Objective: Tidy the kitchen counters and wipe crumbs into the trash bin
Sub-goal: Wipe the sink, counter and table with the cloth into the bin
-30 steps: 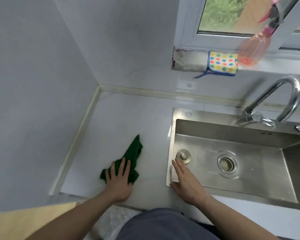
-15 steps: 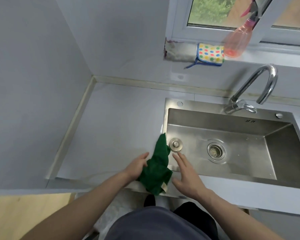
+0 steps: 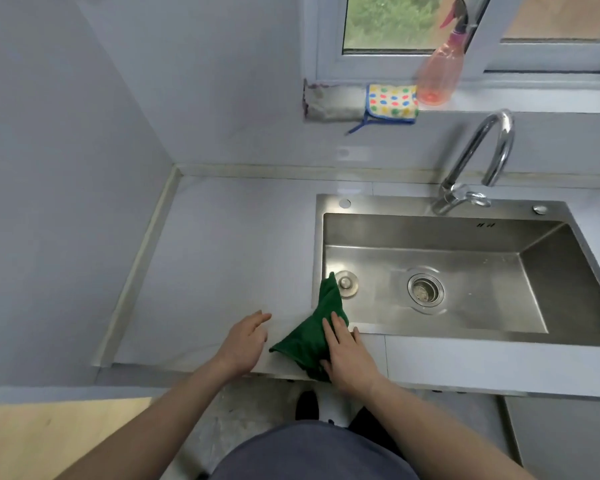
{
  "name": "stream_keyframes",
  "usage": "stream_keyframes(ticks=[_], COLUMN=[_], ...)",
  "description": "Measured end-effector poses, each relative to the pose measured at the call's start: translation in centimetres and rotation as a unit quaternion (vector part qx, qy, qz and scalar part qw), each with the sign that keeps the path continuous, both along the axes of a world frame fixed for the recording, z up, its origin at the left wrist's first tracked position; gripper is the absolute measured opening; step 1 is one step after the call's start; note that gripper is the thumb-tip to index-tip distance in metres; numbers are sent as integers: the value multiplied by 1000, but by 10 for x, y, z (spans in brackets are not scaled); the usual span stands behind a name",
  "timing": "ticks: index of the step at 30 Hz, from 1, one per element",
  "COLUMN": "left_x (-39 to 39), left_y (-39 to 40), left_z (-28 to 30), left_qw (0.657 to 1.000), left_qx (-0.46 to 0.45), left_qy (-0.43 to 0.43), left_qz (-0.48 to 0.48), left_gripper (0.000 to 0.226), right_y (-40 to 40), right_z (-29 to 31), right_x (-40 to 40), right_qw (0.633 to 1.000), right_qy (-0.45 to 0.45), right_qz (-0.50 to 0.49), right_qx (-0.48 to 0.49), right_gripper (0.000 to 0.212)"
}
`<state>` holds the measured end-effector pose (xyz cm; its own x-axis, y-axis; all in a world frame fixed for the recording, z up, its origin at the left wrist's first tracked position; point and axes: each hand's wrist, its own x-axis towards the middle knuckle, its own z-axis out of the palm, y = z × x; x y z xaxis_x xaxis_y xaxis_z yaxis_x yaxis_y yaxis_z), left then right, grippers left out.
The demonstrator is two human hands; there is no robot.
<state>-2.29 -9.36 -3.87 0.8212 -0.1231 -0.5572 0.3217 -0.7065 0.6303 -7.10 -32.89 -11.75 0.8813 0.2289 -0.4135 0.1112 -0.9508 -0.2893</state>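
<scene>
Pressing the green cloth (image 3: 305,337), right grip (image 3: 349,355) lies flat; left grip (image 3: 245,341) is wide. Pulling back could drag it off the desk (image 3: 222,254) edge behind.

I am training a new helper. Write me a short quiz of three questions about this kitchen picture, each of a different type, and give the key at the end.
1. True or false: the left hand grips the green cloth.
2. Where does the pink spray bottle stand? A) on the floor B) on the window sill C) beside the drain
3. Fill in: the tip of the green cloth lies over the rim of the ____.

Key
1. False. The right hand presses it with straight fingers; the left hand is open beside it.
2. B
3. sink
</scene>
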Motion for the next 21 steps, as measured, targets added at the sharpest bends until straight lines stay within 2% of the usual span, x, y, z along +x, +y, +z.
stream_keyframes(ticks=[6,12,16,21], left_x=[6,7,8,3], left_y=[-46,-83,-101,-130], left_z=[6,11,10,12], left_qw=[995,981,978,980], left_qx=[33,66,81,88], left_qy=[-29,-40,-46,-51], left_qz=[-94,-176,-186,-171], left_gripper=[48,50,47,46], right_y=[-96,-185,-179,-148], right_z=[-8,-1,15,13], right_x=[-45,-83,-75,-55], right_qw=[997,984,986,988], right_qy=[-29,3,-4,41], right_qz=[-73,-167,-166,-150], right_qx=[-24,-66,-21,20], right_gripper=[79,82,104,110])
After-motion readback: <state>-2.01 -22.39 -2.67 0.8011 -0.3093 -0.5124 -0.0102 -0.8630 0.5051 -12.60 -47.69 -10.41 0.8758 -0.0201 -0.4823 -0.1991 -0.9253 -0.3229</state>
